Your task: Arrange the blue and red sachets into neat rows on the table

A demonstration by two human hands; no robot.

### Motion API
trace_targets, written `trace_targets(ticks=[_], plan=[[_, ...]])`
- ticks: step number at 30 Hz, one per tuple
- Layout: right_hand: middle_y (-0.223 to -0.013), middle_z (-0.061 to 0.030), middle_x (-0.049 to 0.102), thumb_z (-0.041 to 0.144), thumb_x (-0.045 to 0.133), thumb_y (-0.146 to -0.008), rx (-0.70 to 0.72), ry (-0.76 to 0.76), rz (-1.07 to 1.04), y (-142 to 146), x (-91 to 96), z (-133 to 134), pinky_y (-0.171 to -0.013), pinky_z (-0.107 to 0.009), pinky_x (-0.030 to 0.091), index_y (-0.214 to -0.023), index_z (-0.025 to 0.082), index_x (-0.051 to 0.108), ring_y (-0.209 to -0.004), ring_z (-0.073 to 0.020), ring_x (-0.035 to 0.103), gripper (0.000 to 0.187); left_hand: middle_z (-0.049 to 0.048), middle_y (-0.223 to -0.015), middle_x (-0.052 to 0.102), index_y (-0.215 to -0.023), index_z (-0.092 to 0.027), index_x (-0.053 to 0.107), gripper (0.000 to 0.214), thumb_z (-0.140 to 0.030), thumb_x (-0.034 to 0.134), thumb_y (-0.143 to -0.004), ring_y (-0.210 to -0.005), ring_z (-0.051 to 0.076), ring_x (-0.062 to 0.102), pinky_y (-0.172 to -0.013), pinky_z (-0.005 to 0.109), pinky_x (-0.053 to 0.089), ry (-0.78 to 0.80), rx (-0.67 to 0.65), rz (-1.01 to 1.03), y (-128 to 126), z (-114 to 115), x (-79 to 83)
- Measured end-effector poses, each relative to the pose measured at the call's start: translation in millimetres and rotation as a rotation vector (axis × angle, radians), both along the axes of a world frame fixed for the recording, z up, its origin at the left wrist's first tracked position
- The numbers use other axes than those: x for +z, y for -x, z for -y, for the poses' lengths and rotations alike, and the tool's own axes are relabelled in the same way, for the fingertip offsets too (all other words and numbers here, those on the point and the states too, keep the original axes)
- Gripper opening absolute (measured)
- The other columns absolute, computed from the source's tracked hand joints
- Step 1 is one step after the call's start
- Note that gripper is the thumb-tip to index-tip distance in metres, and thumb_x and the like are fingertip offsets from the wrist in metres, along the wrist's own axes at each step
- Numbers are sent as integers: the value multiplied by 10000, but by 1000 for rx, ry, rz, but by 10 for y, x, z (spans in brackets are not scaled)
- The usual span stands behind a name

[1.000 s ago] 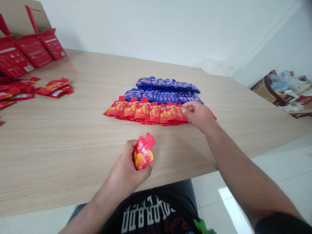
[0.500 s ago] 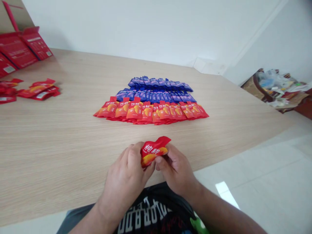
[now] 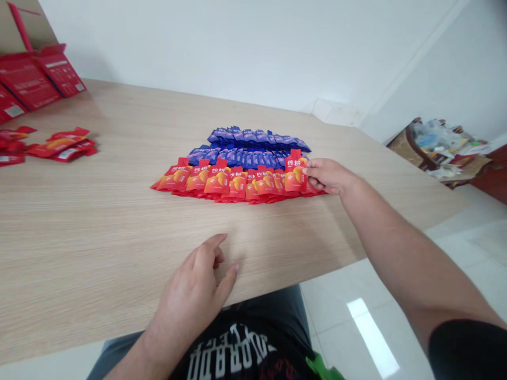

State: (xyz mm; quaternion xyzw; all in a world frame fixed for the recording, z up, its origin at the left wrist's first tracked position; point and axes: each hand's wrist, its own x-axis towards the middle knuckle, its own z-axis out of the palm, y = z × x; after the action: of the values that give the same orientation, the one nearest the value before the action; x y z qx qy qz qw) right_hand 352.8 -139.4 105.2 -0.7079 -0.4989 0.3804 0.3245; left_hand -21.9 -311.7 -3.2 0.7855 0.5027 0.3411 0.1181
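Note:
My right hand pinches a red-orange fruit-pictured pouch upright by its side, against the right end of a row of overlapping red-orange pouches. Behind that row lie rows of blue-purple pouches, with their right part partly hidden by the held pouch. My left hand rests near the table's front edge, fingers apart, holding nothing and well away from the pouches.
The light wood-grain table carries loose red pouches at the left. Red cartons stand at the back left corner. A heap of mixed packaging lies beyond the table's right edge, on a low surface.
The pouch has gone from both hands to my right hand, which moved it out to the right end of the row. My left hand let go and lies open nearer the table's edge.

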Motion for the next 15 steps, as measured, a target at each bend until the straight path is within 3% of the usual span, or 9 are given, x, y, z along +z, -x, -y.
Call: trace_targets(ticks=[6,10,15], plan=[[-525,47,515,207,746,-1072,19,123,57,-53,-207,-228,-384,-175,239,-853,193,563,-362,-63,368,285,13,-950,726,-1413,-228,484,426,-358,622,-1032,-805,223,777,-707,345,645,-19,-3,-8,3,15,0],[-537,22,561,204,755,-1057,-8,122,117,-75,-312,-310,-365,-165,277,-869,178,623,-350,-71,396,231,13,-946,727,-1425,-230,473,434,-344,619,-1032,-813,228,782,-710,348,647,-38,-14,-20,7,14,-24],[-550,3,596,244,903,-942,-34,85,156,-61,-368,-328,-373,-147,339,-866,164,677,-381,-82,472,252,8,-939,730,-1412,-237,492,425,-334,629,-1022,-811,231,787,-713,350,649,-57,-19,-5,5,15,-38]])
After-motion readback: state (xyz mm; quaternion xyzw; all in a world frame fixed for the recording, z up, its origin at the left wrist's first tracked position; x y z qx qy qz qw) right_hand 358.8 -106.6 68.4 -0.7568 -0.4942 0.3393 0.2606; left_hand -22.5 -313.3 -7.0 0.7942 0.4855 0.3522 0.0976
